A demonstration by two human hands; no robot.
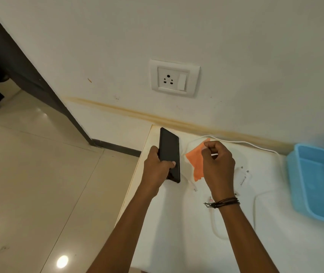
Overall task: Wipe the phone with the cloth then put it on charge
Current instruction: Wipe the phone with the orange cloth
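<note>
Right now, left hand (160, 169) wrapped round the lower half of the phone (169, 152), thumb laid across the dark glass, upper half standing free. Right hand (217, 166) just beside it, fingers curled, pinching a top corner of the orange cloth (193, 162) so that it hangs in the gap between the two hands. Close to the phone's right edge, though hard to say whether touching.

Long axis of the phone pointing away from the body toward the wall, screen turned up and a little toward the cloth side. Probably a short leftward carry of the cloth onto the free upper glass, then strokes along that axis, with the left thumb to be shifted for the covered part.

Outward from the right hand: white charger (243, 180) lying on the surface (177, 223) at its far side, cable (236, 142) looping behind both hands, loose plug end (194, 189) below the cloth. Socket (175, 78) well beyond both hands, up the wall, nothing in it. Blue basket (318, 182) far off to the right.

Just outside the left hand, the surface's edge and then floor (39, 164) — little margin on that side, plenty toward the right.
</note>
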